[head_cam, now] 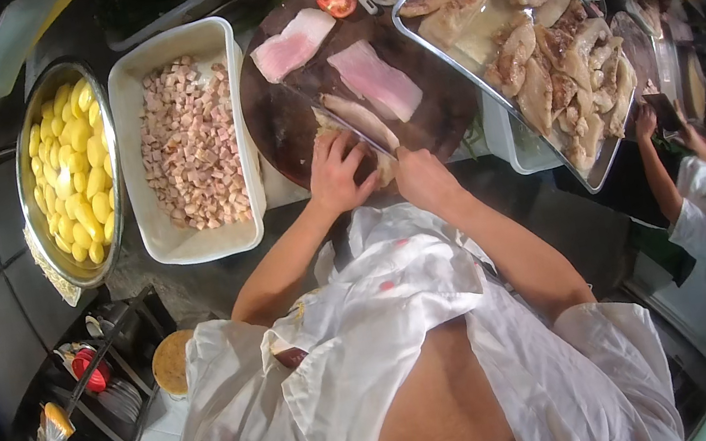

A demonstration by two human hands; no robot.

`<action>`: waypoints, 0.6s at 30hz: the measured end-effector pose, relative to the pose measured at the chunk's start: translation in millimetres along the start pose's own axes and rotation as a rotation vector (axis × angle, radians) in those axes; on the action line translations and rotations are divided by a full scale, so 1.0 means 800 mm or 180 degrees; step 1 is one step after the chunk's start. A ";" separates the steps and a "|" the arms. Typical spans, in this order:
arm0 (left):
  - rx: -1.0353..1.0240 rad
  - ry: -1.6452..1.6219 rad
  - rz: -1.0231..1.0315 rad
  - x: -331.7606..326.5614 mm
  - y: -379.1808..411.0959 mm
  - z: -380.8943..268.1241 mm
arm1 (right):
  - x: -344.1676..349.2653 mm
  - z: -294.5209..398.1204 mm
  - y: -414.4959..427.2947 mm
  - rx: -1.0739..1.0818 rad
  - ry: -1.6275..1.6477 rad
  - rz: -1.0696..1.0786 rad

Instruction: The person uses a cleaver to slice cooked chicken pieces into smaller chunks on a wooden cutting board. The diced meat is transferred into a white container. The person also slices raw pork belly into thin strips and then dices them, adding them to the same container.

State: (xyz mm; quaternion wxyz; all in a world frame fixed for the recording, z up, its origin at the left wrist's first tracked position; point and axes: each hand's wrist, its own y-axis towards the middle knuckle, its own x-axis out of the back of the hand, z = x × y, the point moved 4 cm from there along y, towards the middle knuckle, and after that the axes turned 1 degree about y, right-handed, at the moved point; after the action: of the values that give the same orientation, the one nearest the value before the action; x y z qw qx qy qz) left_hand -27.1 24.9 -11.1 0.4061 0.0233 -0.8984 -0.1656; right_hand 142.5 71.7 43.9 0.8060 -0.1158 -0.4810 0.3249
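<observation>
My right hand (424,180) is closed around the handle end of a knife, whose thin blade (352,129) points away to the upper left. Under the spread, bent fingers of my left hand (339,170) lies a piece of meat (386,170), mostly covered by the hand. A slice of meat (358,116) rests along the far side of the blade. Farther back on the round dark cutting board (278,118) lie two pale pink meat slabs (375,78). A cut tomato half (336,1) sits at the board's far edge.
Left of the board stand a white plastic tub (251,167) of diced meat and a metal bowl (25,196) of peeled potatoes. A metal tray (476,80) of cooked meat pieces overhangs a white container (510,140) on the right. Another person (701,186) works at far right.
</observation>
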 end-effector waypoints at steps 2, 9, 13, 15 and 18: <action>0.0022 0.0072 -0.0035 0.001 -0.004 -0.007 | -0.005 -0.018 -0.020 0.0026 -0.0078 0.0090; -0.0045 0.0042 -0.0150 -0.006 -0.007 0.002 | -0.004 -0.082 -0.097 -0.0536 -0.0219 0.0335; -0.0088 0.0019 -0.0151 -0.003 -0.005 0.002 | 0.000 -0.053 -0.067 -0.0427 -0.0101 0.0183; -0.0043 0.0085 -0.0083 -0.002 -0.013 -0.007 | 0.003 -0.034 -0.061 -0.0318 -0.0239 0.0013; -0.0100 0.0147 -0.0143 0.006 -0.006 -0.007 | 0.012 -0.043 -0.049 -0.0267 -0.0137 -0.0162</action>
State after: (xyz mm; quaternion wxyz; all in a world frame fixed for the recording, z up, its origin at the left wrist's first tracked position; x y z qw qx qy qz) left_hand -26.4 18.2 -5.5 0.4232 0.0408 -0.8854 -0.1881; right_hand 191.1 52.7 52.8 0.7979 -0.1302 -0.5143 0.2862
